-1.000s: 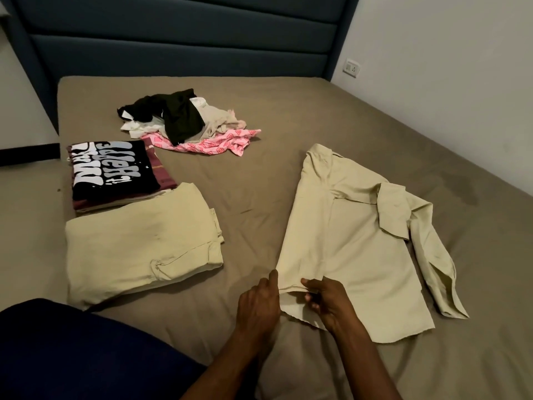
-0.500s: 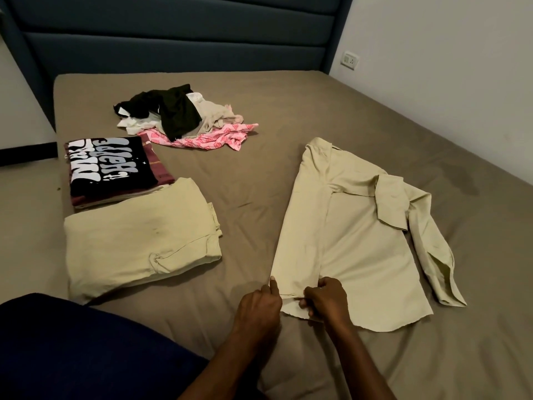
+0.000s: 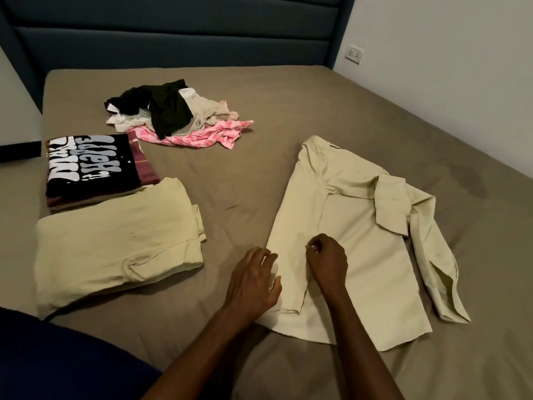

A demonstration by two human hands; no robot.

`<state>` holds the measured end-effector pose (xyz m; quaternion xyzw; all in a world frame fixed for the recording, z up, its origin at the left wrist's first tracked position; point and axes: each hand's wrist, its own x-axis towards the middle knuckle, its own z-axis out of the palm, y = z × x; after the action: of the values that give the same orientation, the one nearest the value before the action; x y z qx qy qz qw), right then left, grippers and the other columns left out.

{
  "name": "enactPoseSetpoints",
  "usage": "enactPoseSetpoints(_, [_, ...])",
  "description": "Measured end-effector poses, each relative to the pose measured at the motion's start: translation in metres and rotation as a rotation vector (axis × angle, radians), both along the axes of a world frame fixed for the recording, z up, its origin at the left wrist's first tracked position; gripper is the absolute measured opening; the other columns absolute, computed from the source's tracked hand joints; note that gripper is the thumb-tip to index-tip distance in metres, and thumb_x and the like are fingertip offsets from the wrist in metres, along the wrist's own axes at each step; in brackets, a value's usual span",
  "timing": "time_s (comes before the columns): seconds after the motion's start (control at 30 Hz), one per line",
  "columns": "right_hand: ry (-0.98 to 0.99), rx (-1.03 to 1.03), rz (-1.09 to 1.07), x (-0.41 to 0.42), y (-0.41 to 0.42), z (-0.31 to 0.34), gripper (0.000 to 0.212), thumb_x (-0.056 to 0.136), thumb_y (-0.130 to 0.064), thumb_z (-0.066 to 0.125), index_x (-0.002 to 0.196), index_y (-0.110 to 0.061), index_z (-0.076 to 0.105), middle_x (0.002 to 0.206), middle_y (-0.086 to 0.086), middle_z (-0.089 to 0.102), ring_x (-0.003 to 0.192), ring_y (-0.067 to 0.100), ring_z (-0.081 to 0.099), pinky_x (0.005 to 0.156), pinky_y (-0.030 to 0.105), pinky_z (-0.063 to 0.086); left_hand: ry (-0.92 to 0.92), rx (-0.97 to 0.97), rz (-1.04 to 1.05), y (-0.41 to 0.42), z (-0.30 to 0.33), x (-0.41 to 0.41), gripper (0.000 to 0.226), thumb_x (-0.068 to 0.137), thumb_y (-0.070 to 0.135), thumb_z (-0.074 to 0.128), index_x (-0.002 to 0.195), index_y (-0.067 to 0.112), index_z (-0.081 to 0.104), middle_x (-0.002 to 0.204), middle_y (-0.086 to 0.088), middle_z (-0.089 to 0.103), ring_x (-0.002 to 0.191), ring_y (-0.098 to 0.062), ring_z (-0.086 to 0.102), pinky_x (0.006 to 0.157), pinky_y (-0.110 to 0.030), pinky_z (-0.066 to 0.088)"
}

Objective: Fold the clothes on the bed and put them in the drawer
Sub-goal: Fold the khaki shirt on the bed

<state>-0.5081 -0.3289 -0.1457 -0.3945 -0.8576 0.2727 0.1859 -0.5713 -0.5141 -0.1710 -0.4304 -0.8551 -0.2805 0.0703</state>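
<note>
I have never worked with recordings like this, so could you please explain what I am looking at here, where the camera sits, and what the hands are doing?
There is no machine here: a person wears one wide-angle camera on the head, looking forward and down at their own bare hands. They stand at a bed with a brown-grey sheet. In front lies a pale beige long-sleeved shirt, spread flat with its left side already folded inward. The left hand hovers open at that folded edge; the right hand is loosely curled over the shirt, and I cannot tell whether it pinches fabric. On the left lie a folded beige garment and a folded black printed T-shirt on a small stack. Further back is a loose unfolded pile of clothes.
</note>
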Motion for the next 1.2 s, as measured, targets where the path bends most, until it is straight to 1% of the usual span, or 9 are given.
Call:
enactPoseSetpoints(0.13, [0.037,0.103,0.108,-0.057,0.065,-0.015,0.027,0.088,-0.001,0.06,0.11,-0.013,0.07,0.11,0.008,0.064,0.102,0.026,0.065,0.083,0.038,0.053,-0.003,-0.119,-0.079,0.053,-0.007,-0.027,0.066,0.087,0.05,0.051,0.14,0.01,0.057,0.148,-0.013,0.054,0.143,-0.032,0.043,0.11,-0.048,0.045])
enactPoseSetpoints(0.33, [0.005,0.261,0.048,-0.125,0.173,-0.014,0.026,0.089,-0.009,0.063,0.114,-0.011,0.068,0.11,0.01,0.066,0.098,0.033,0.065,0.078,0.044,0.053,-0.095,-0.172,-0.071,0.111,-0.017,-0.088,0.083,0.087,0.069,0.041,0.151,0.017,0.047,0.161,-0.008,0.039,0.148,-0.028,0.035,0.116,-0.046,0.034])
enactPoseSetpoints(0.5, [0.015,0.353,0.059,-0.154,0.227,-0.048,0.036,0.103,-0.044,0.046,0.104,-0.014,0.066,0.098,0.008,0.062,0.09,0.033,0.06,0.074,0.043,0.05,-0.154,-0.165,0.031,0.162,-0.014,-0.155,0.074,0.093,0.065,0.042,0.145,0.013,0.049,0.137,-0.005,0.062,0.119,-0.028,0.06,0.1,-0.04,0.044])
enactPoseSetpoints(0.6, [0.08,0.39,0.049,-0.158,0.232,-0.073,0.038,0.101,-0.046,0.046,0.112,-0.015,0.064,0.1,0.006,0.058,0.089,0.029,0.056,0.077,0.043,0.047,-0.237,-0.076,0.094,0.208,-0.002,-0.204,0.047,0.099,0.044,0.055,0.133,0.011,0.054,0.105,-0.007,0.071,0.101,-0.032,0.066,0.082,-0.039,0.049])
enactPoseSetpoints(0.7, [0.112,0.411,0.047,-0.158,0.236,-0.078,0.037,0.099,-0.043,0.055,0.124,-0.017,0.065,0.106,0.004,0.057,0.094,0.026,0.053,0.081,0.041,0.045,-0.267,-0.034,0.072,0.262,0.008,-0.253,0.047,0.1,0.038,0.056,0.137,0.01,0.052,0.104,-0.01,0.073,0.102,-0.034,0.067,0.084,-0.042,0.052])
enactPoseSetpoints(0.8, [0.106,0.433,0.075,-0.158,0.235,-0.076,0.038,0.095,-0.043,0.062,0.126,-0.023,0.068,0.116,0.003,0.057,0.102,0.025,0.054,0.084,0.044,0.044,-0.586,-0.023,0.084,0.328,0.025,-0.302,0.055,0.094,0.052,0.064,0.13,0.012,0.053,0.106,-0.01,0.072,0.099,-0.032,0.069,0.082,-0.041,0.055])
enactPoseSetpoints(0.9, [0.11,0.412,0.084,-0.156,0.238,-0.079,0.04,0.093,-0.045,0.065,0.127,-0.026,0.069,0.117,0.0,0.058,0.103,0.024,0.055,0.085,0.044,0.044,-0.964,0.033,0.157,0.39,0.036,-0.345,0.064,0.08,0.068,0.071,0.101,0.009,0.061,0.087,-0.008,0.068,0.077,-0.026,0.07,0.061,-0.032,0.054])
enactPoseSetpoints(1.03, [0.146,0.358,0.082,-0.156,0.243,-0.086,0.043,0.091,-0.049,0.065,0.13,-0.03,0.068,0.119,-0.004,0.059,0.105,0.022,0.056,0.09,0.043,0.042,-0.567,-0.11,0.239,0.43,0.019,-0.385,0.052,0.074,0.065,0.077,0.078,0.016,0.061,0.08,-0.001,0.065,0.085,-0.028,0.069,0.061,-0.031,0.042])
enactPoseSetpoints(1.2, [0.188,0.374,0.094,-0.156,0.245,-0.087,0.057,0.085,-0.06,0.066,0.135,-0.032,0.066,0.13,-0.008,0.061,0.121,0.02,0.056,0.104,0.05,0.036,-0.483,-0.006,0.289,0.452,0.001,-0.399,0.06,0.068,0.074,0.077,0.067,0.021,0.05,0.071,0.005,0.059,0.078,-0.024,0.064,0.054,-0.03,0.032])
